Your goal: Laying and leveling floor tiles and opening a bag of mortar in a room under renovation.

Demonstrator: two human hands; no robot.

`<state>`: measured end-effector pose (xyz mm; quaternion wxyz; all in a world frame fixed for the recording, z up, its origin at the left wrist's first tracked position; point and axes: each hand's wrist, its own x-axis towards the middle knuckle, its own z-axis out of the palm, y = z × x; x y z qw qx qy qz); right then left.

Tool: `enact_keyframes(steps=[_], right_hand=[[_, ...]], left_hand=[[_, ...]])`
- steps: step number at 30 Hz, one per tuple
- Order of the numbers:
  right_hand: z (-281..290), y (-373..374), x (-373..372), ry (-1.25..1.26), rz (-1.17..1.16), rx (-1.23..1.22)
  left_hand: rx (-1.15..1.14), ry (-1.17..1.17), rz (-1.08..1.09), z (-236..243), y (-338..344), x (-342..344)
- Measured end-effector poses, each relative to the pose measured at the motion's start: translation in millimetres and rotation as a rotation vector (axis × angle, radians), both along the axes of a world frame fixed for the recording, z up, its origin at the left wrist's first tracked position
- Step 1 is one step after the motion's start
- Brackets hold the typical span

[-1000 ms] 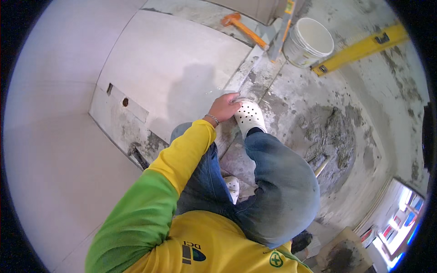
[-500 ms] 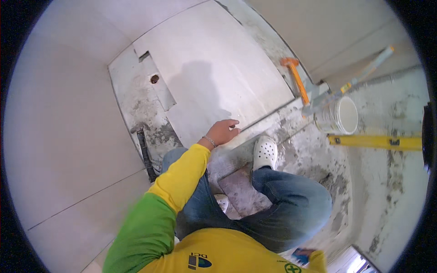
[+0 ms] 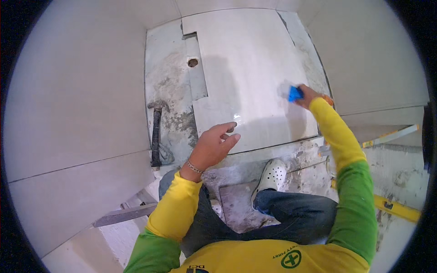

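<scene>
My right hand is closed on a small blue block-like thing, whose exact kind I cannot make out. It is over the right part of a large pale tile, close to or touching the surface. Above the tile's near left part is my left hand, with thumb and index finger apart and nothing visible between them. A small wet-looking shine lies on the tile just beyond its fingertips. The tile's left edge has a stepped cutout beside a round drain hole in the rough floor.
A black-handled hammer lies left of the tile. My right hand partly hides an orange hammer. At the right are a grey level and a yellow level. My white shoe stands by the tile's near edge.
My right hand has come from low beside my body out over the tile with the blue thing. My left hand stays near the tile's front edge. The view has turned and shifted.
</scene>
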<state>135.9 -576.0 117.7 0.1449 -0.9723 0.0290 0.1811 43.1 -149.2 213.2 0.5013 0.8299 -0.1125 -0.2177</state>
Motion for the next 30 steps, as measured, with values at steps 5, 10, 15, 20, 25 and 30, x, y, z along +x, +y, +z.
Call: enact_keyframes(steps=[5,10,15,20,25,30], right_hand=[[-75,106,61,-0.291,0.260,0.167],[-113,122,35,-0.134,0.466,0.068],[-123,69,-25,-0.239,0.689,0.194],[-114,-14,-87,0.199,0.550,-0.163],[-85,-62,-98,0.121,-0.058,-0.165],[-99,55,-104,0.331,0.235,0.175]], left_hand=[[0.099,-0.043,-0.025,-2,15,-7],[0.173,0.054,0.004,-16,27,5],[0.091,-0.013,-0.048,-13,16,8],[0.040,0.087,-0.078,-3,16,9],[-0.086,0.052,0.141,1,54,16],[-0.246,0.127,0.437,11,93,20]])
